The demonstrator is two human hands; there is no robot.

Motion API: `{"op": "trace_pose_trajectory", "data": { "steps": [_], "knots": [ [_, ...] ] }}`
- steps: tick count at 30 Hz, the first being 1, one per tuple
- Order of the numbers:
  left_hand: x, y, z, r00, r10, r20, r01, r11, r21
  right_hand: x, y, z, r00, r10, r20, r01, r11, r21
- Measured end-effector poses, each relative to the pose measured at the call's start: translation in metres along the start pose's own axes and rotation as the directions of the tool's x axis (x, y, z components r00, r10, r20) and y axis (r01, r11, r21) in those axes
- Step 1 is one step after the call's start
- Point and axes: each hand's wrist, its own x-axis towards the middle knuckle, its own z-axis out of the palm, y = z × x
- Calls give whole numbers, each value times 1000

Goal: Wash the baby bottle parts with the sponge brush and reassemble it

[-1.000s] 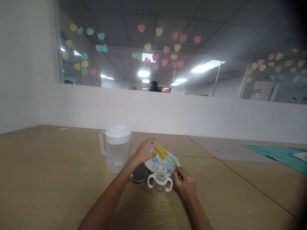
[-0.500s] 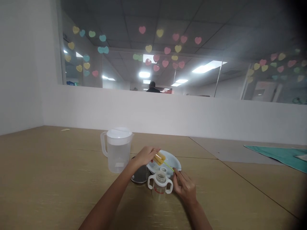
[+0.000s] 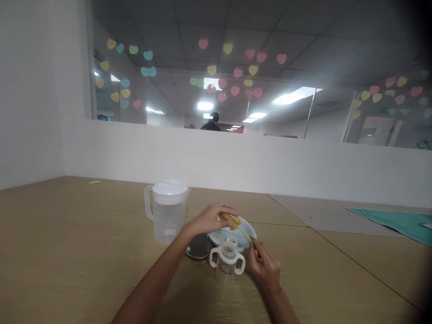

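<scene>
Above a pale blue bowl [image 3: 249,230], my left hand [image 3: 216,218] has its fingers curled round a small clear cap, which they mostly cover. The yellow sponge head of a bottle brush [image 3: 233,222] is at the cap, seemingly inside it. My right hand [image 3: 266,265] pinches the brush's thin green handle. Just below stands an uncapped clear baby bottle [image 3: 225,265] with two white side handles and red lettering. A small white ring-like part [image 3: 231,241] lies at the bowl's near side.
A lidded clear pitcher [image 3: 168,216] with liquid stands left of my hands. Beside the bowl lies a dark round dish [image 3: 199,247]. A teal cloth [image 3: 391,220] is at the far right. Behind the glass, a person [image 3: 212,122] is visible.
The sponge head has gone from the cap's mouth to within my left hand's grasp. My left hand has moved right and slightly down, its fingers closing over the cap.
</scene>
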Motion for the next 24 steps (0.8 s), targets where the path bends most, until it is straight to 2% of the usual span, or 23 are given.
{"op": "trace_pose_trajectory", "data": {
  "steps": [4,6,9,13,15,17,19,20,22,24],
  "knots": [
    [0,-7,4,976,-217,-31,215,975,-50,-1,1,1,1000,-16,-7,16,1000,-7],
    [1,-12,6,960,-278,-38,275,959,-65,-1,0,1,1000,-25,3,25,1000,8],
    [0,-15,2,979,-201,-24,198,974,-106,-1,0,1,1000,-25,16,25,1000,17],
    [-3,-15,-17,986,-61,154,116,917,-382,-2,0,1,1000,4,-3,-4,1000,12],
    [-5,-19,-27,990,-76,120,119,906,-407,-2,0,2,1000,29,12,-29,1000,-1],
    [-9,-27,-36,986,-164,-7,155,949,-276,-1,-1,2,998,61,14,-61,998,-31],
    [-11,-40,-40,960,-256,-113,261,965,32,1,-1,3,994,113,4,-113,991,-65],
    [-13,-47,-40,946,-296,-134,318,928,195,1,0,3,989,146,0,-145,986,-76],
    [-15,-61,-35,919,-377,-112,388,820,421,2,0,4,980,199,11,-198,977,-83],
    [-16,-73,-26,898,-436,-59,407,770,492,2,1,4,974,222,38,-219,973,-78]
  ]
}}
